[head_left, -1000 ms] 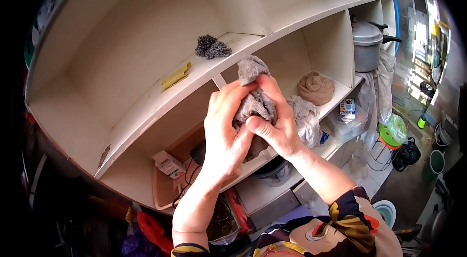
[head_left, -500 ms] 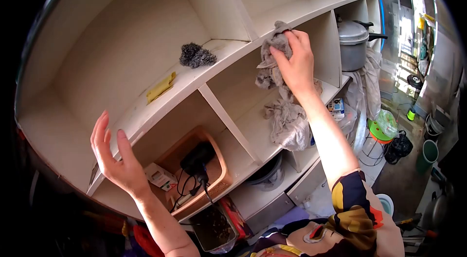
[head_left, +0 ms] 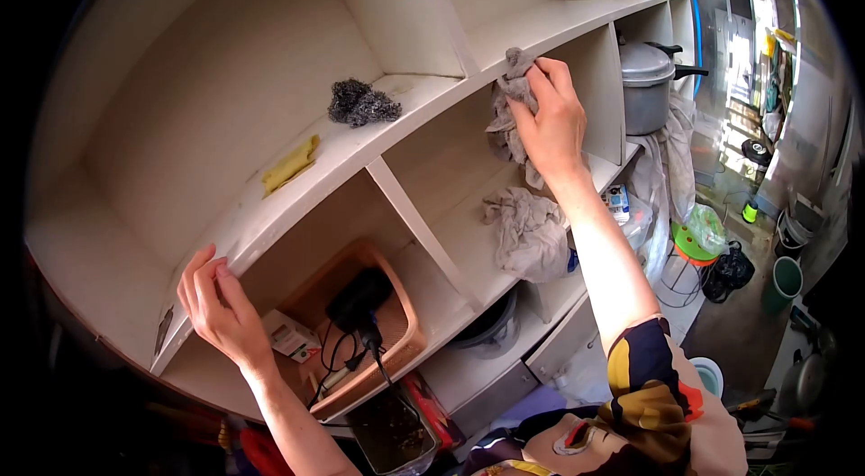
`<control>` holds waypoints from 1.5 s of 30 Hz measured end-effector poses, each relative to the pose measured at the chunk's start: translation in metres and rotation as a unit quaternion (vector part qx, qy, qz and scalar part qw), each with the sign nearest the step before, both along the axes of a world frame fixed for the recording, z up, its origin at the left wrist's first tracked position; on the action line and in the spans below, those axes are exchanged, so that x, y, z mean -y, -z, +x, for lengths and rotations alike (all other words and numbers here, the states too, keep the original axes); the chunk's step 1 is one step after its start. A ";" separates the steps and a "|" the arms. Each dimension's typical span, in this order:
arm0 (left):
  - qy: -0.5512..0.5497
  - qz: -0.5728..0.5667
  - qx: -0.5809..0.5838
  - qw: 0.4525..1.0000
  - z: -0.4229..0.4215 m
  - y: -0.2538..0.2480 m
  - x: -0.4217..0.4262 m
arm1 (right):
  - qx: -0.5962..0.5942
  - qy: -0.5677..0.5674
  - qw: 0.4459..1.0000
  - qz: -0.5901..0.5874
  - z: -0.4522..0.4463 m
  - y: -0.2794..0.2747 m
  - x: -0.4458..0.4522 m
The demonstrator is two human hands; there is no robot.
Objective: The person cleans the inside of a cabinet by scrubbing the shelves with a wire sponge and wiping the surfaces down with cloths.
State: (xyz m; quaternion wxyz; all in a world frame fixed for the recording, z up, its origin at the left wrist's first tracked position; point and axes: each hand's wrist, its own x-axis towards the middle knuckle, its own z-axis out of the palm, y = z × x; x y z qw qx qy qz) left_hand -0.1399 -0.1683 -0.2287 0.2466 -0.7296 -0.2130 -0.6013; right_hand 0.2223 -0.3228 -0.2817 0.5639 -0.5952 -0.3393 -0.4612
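A crumpled grey cloth (head_left: 511,120) hangs from my right hand (head_left: 550,118), pinched between thumb and fingers in front of the shelf edge. My left hand (head_left: 222,307) is at the lower left by the shelf's front edge (head_left: 270,226), fingers apart and holding nothing. On the upper shelf lie a dark wire scourer (head_left: 362,104) and a folded yellow cloth (head_left: 291,166). Below my right hand, a pale crumpled cloth (head_left: 530,237) drapes over the edge of the lower shelf.
An orange-brown basket (head_left: 404,332) with a black device and cables sits in the lower compartment. A grey pressure cooker (head_left: 645,96) stands to the right. Farther right are a green-and-orange stool (head_left: 692,247), a black bag (head_left: 728,272) and a green bucket (head_left: 782,285).
The hands have parted from around the cloth; my right hand carried it up and right, while my left moved down and left, opening. The view also shifted.
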 end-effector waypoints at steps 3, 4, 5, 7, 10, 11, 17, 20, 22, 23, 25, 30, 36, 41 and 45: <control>0.004 0.000 0.002 1.000 0.002 -0.001 0.001 | 0.042 -0.023 0.999 -0.013 -0.026 -0.003 -0.005; 0.007 -0.002 0.005 1.000 0.003 -0.001 0.001 | 0.060 -0.039 0.997 -0.023 -0.042 -0.004 -0.008; 0.008 -0.002 0.006 1.000 0.003 -0.001 0.001 | 0.083 -0.055 0.994 -0.037 -0.057 -0.004 -0.010; 0.004 0.002 0.004 1.000 0.003 -0.001 0.001 | 0.125 -0.089 0.986 -0.058 -0.082 -0.005 -0.016; -0.004 0.004 -0.003 1.000 -0.001 -0.001 0.000 | 0.141 -0.100 0.981 -0.089 -0.092 -0.008 -0.017; -0.002 0.004 -0.001 1.000 -0.004 -0.002 0.001 | 0.144 -0.078 0.983 -0.083 -0.086 -0.008 -0.016; 0.031 0.007 0.084 0.996 -0.052 0.008 0.015 | 0.026 0.051 0.998 -0.030 0.015 0.000 0.007; 0.025 0.030 0.112 0.993 -0.082 0.014 0.003 | 0.017 0.087 0.994 -0.057 0.042 -0.007 0.018; -0.004 0.037 0.152 0.988 -0.100 0.017 -0.005 | 0.051 0.091 0.993 -0.061 0.045 -0.009 0.016; -0.025 0.039 0.181 0.982 -0.108 0.019 -0.010 | 0.053 0.083 0.993 -0.064 0.044 -0.006 0.014; -0.034 0.027 0.225 0.973 -0.126 0.023 -0.023 | 0.047 0.034 0.996 -0.073 0.018 -0.008 0.005; -0.043 -0.029 0.244 0.968 -0.153 0.035 -0.039 | 0.074 -0.009 0.994 -0.082 -0.046 -0.007 -0.010; -0.006 -0.065 0.267 0.961 -0.176 0.037 -0.046 | 0.101 -0.029 0.988 -0.114 -0.118 -0.014 -0.025; 0.035 -0.059 0.280 0.958 -0.177 0.038 -0.052 | 0.088 0.062 0.979 -0.173 -0.138 -0.020 -0.024; 0.056 -0.083 0.306 0.947 -0.186 0.046 -0.064 | 0.072 0.109 0.971 -0.199 -0.149 -0.025 -0.024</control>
